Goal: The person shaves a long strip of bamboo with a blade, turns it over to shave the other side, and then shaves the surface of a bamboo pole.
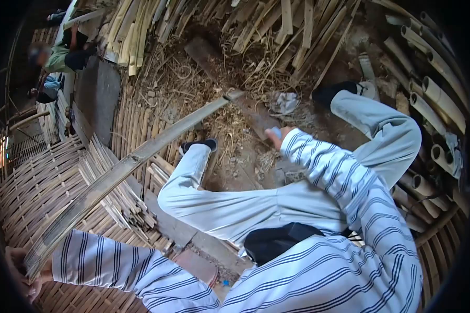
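Observation:
A long split bamboo strip (133,159) runs diagonally from the lower left up to the middle of the view. My left hand (28,276) is wrapped round its near end at the left edge. The far end lies over a brown, flat, board-like piece (253,112) on the shavings-covered ground. Beside that piece is my right hand (278,136), its fingers closed with a small pale bluish patch showing at them; I cannot tell what it holds. Both of my sleeves are striped, and my legs are spread around the work spot.
Split bamboo pieces (266,21) are heaped at the top, with curly shavings (219,120) below them. Bamboo poles (433,99) are stacked at the right. Woven bamboo matting (36,188) and a bundle of thin strips (117,201) lie left. Another person (62,57) sits at upper left.

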A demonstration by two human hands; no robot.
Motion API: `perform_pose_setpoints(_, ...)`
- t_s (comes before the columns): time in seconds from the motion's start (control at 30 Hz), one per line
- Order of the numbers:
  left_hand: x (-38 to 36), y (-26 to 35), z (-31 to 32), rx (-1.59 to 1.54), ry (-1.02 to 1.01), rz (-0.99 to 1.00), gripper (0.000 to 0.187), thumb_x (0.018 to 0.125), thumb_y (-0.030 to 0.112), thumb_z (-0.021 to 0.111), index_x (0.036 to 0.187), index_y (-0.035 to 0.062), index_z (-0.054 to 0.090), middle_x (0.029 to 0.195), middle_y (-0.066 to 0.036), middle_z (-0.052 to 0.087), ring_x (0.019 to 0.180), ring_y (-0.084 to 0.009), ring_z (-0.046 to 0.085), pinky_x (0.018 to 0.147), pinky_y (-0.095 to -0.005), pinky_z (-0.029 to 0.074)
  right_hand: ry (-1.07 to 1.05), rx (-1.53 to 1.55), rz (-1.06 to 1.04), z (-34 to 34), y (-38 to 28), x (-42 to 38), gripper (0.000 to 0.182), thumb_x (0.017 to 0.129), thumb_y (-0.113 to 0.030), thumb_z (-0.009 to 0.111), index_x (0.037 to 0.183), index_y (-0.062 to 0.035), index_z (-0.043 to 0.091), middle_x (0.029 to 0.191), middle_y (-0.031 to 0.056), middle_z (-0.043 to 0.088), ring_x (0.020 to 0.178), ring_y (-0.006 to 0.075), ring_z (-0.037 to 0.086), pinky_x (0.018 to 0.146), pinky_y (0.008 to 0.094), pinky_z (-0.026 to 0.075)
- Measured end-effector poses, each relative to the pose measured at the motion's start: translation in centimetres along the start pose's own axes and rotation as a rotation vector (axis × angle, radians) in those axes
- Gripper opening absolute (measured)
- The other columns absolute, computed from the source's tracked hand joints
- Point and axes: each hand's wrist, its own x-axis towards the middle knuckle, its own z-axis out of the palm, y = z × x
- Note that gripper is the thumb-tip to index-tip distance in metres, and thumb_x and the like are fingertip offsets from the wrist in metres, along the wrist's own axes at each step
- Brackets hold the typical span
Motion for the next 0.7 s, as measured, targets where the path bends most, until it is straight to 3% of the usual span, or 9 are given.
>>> perform_pose_setpoints(0.17,0.0,-0.5,0.3,0.048,0.000,0.009,0.027,0.095,0.032,0.044,0.081,0.0111,0.055,0.063,0.006,0.055,0.053,-0.0108,0.053,0.062,-0.0228,0.049,-0.072,0.045,-0.183,-2.3,-3.7,-5.8,0.067,0.087,-0.062,0.040,0.096,-0.0006,0.066,0.089,0.0275,0.064,0.088,0.0425,0.062,0.081,0.0458,0.049)
perform_pose_setpoints(0.27,0.9,-0.8,0.5,0.086,-0.001,-0.002,0.026,0.095,0.031,0.045,0.081,0.0111,0.055,0.062,0.006,0.054,0.053,-0.0112,0.053,0.063,-0.0227,0.049,-0.073,0.120,0.133,1.2,1.2,0.9,0.076,0.082,-0.068,0.040,0.099,0.0010,0.067,0.096,0.0295,0.062,0.095,0.0394,0.061,0.084,0.0425,0.048)
perform_pose_setpoints(0.3,1.2,-0.2,0.5,0.057,0.004,-0.003,0.026,0.094,0.031,0.046,0.080,0.0112,0.055,0.062,0.006,0.054,0.052,-0.0113,0.053,0.063,-0.0228,0.048,-0.079,0.074,0.122,-0.1,1.2,1.2,0.077,0.082,-0.069,0.039,0.101,0.0005,0.067,0.097,0.0293,0.062,0.097,0.0389,0.061,0.085,0.0418,0.048)
perform_pose_setpoints(0.43,0.8,0.2,0.5,0.025,0.033,-0.022,0.025,0.093,0.030,0.046,0.077,0.0115,0.053,0.060,0.006,0.052,0.052,-0.0116,0.052,0.062,-0.0233,0.047,-0.143,0.033,-0.049,-1.1,-2.0,-1.6,0.078,0.084,-0.068,0.035,0.109,0.0004,0.064,0.103,0.0329,0.059,0.102,0.0439,0.057,0.092,0.0450,0.044)
perform_pose_setpoints(0.5,0.5,0.1,0.5,0.028,0.041,-0.024,0.024,0.092,0.029,0.047,0.076,0.0117,0.052,0.059,0.005,0.052,0.051,-0.0118,0.052,0.062,-0.0236,0.047,-0.149,-0.038,-0.125,-3.8,-4.2,-5.2,0.075,0.087,-0.065,0.035,0.105,0.0021,0.063,0.099,0.0283,0.062,0.097,0.0419,0.059,0.088,0.0446,0.046)
perform_pose_setpoints(0.53,0.6,-0.1,0.5,0.042,0.049,-0.042,0.024,0.091,0.029,0.047,0.075,0.0118,0.051,0.058,0.005,0.051,0.051,-0.0119,0.052,0.062,-0.0237,0.046,0.032,-0.050,-0.176,-0.6,-2.2,-3.9,0.073,0.086,-0.064,0.038,0.103,0.0011,0.065,0.095,0.0271,0.064,0.094,0.0395,0.062,0.084,0.0455,0.047)
perform_pose_setpoints(0.57,1.0,-0.2,0.5,0.053,0.055,-0.063,0.024,0.091,0.029,0.047,0.074,0.0119,0.051,0.058,0.005,0.051,0.051,-0.0119,0.052,0.062,-0.0239,0.046,-0.095,0.089,-0.108,-0.5,-1.4,-2.9,0.075,0.085,-0.066,0.040,0.103,0.0028,0.064,0.090,0.0253,0.066,0.090,0.0366,0.064,0.081,0.0450,0.049)
perform_pose_setpoints(0.63,1.3,0.2,0.6,0.055,0.062,-0.061,0.024,0.090,0.028,0.047,0.072,0.0121,0.050,0.057,0.005,0.050,0.050,-0.0121,0.052,0.062,-0.0241,0.046,-0.026,0.083,0.152,2.5,2.5,2.5,0.077,0.084,-0.066,0.042,0.100,0.0057,0.065,0.086,0.0245,0.066,0.087,0.0355,0.065,0.079,0.0429,0.049)
perform_pose_setpoints(0.7,1.1,1.0,0.7,0.025,0.063,-0.044,0.024,0.089,0.027,0.048,0.071,0.0122,0.049,0.056,0.004,0.049,0.050,-0.0123,0.051,0.062,-0.0244,0.045,0.010,0.093,0.115,1.5,1.4,2.8,0.078,0.084,-0.066,0.041,0.097,0.0059,0.065,0.088,0.0256,0.065,0.089,0.0375,0.064,0.081,0.0427,0.048)
